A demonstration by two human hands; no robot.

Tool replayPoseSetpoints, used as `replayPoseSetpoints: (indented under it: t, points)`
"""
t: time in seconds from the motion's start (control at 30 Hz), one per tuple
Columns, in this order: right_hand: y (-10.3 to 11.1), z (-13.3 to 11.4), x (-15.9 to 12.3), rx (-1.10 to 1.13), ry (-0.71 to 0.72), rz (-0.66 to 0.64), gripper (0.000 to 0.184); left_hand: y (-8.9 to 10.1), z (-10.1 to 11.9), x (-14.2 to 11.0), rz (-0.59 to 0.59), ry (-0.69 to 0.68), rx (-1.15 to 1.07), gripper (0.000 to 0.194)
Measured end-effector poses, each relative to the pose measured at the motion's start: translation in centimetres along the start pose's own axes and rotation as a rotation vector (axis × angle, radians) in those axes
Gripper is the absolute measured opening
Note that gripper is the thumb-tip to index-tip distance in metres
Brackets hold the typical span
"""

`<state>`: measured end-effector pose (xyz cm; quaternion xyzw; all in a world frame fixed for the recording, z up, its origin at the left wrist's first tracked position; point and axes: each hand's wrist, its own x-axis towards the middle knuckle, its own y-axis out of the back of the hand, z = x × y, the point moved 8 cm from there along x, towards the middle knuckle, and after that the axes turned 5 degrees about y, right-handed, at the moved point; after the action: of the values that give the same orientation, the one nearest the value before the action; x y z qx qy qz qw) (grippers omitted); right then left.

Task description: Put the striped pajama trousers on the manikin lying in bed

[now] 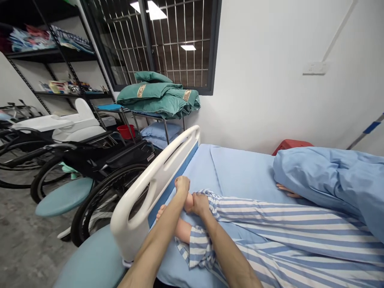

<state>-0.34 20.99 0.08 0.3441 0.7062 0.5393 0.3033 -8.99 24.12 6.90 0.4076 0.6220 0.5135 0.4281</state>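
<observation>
the right hand point(200, 203) grasped the far bare ankle point(189, 203) below blue-and-white striped cloth trousers point(264, 212), near the curved white plastic footboard point(160, 173); the left hand point(182, 185) curled just beyond, its grip impossible to tell. a slipping hold could have let the ankle knock the footboard.

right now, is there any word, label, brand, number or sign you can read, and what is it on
None can be read.
Wheelchair: small pale tag, too small to read.
Packages on the shelf: too small and blurred to make out any print.
Green bedding: gold patterned bands, no legible letters.
</observation>
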Motion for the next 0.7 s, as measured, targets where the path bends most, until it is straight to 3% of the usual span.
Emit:
replayPoseSetpoints:
  t: [0.13, 0.3, 0.43, 0.7]
  points:
    - [-0.2, 0.2, 0.3, -0.004, 0.027, 0.014, 0.069, -0.2, -0.1, 0.4, 0.013, -0.005, -0.036, 0.035]
    - [-0.3, 0.4, 0.4, -0.014, 0.035, 0.002, 0.069, 1.1, -0.4, -0.2, 0.168, 0.037, -0.134, 0.044]
    - [-0.2, 0.2, 0.3, -0.021, 0.066, 0.007, 0.069, 1.8, -1.1, -1.0, 0.228, 0.094, -0.165, 0.044]
    - [0.2, 0.2, -0.2, 0.025, 0.070, 0.008, 0.070, 1.6, -3.8, -4.4, 0.098, 0.145, -0.087, 0.046]
